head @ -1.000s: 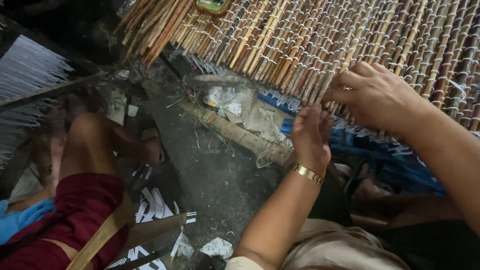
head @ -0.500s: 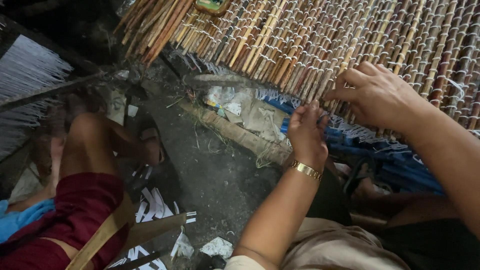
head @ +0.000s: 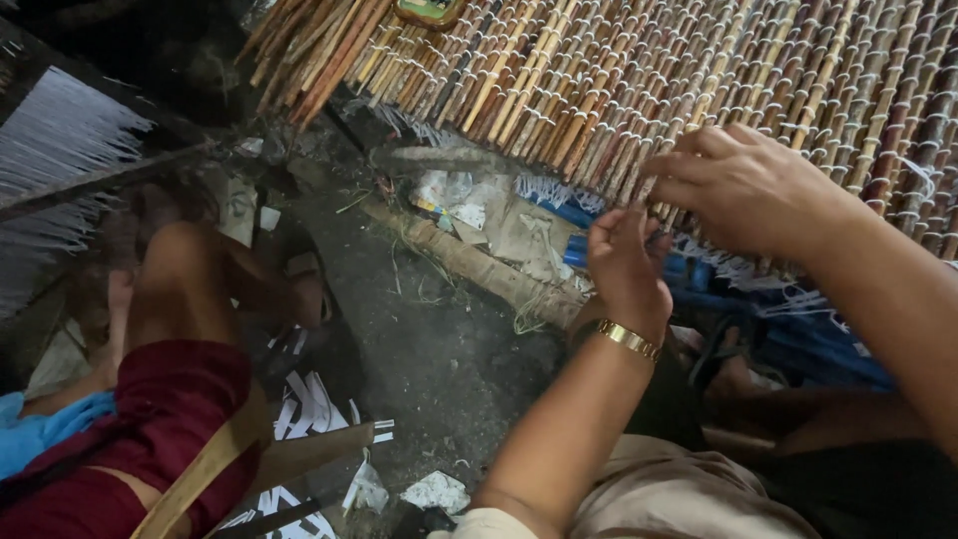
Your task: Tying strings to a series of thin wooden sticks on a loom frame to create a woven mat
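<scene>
Glossy cane mat (head: pixel 639 80), white string, gold bracelet (head: pixel 629 339)

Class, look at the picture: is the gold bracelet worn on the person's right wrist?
No, the gold bracelet circles the wrist of the left hand, while the right hand has a bare wrist.

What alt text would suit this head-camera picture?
Two bare hands work at the lower edge of a mat of brown bamboo sticks bound with white string: right hand on it, left hand below. Another person's bent knee is left.

Dim light. Dark, dirty concrete floor (head: pixel 439 349), littered with white paper scraps (head: pixel 309 404) and crumpled wrappers (head: pixel 479 215). Wooden log (head: pixel 479 269) lying across floor. White threads (head: pixel 55 135) stretched at left.
</scene>
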